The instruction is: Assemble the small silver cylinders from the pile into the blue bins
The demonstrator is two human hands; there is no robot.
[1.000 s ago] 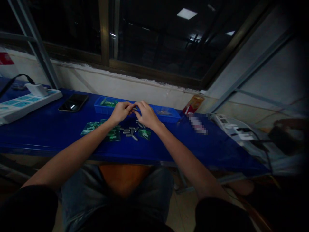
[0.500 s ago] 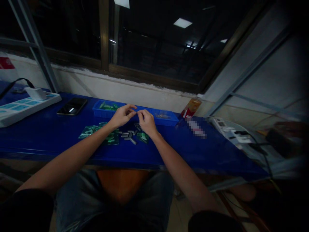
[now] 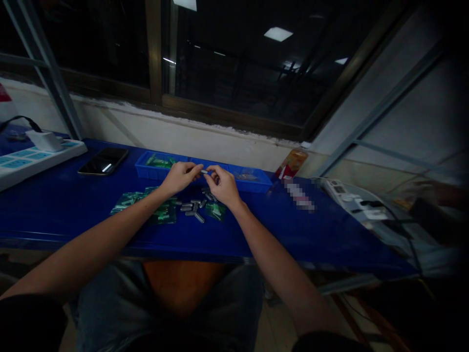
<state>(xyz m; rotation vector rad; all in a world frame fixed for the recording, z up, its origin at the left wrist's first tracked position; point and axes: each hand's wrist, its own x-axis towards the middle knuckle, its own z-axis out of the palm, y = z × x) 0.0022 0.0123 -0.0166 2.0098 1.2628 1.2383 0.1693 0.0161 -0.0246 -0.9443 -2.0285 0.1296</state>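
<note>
Between my two hands, above the blue table, is a small metal cylinder [image 3: 204, 171]. The fingertips of my left hand [image 3: 181, 177] are closed on its left end. My right hand [image 3: 222, 185] pinches at its right end, the thumb and forefinger close together. Below the hands lie several loose metal cylinders [image 3: 193, 207]. A green plastic bag with small pieces [image 3: 216, 210] rests just right of them. Several more green bags [image 3: 163, 213] lie to the left, partly hidden by my left forearm.
Behind my hands stands a blue divided tray [image 3: 254, 186] with green pieces [image 3: 159, 160] at its left. A phone [image 3: 103, 162] and a white power strip [image 3: 40, 164] lie at the left. A red and orange packet [image 3: 291, 164] leans at the back right, near a cluttered light surface [image 3: 351, 208].
The metal cylinder now shows between the fingertips; before, it could not be made out. My left hand has shifted slightly, and the view has moved a little.
</note>
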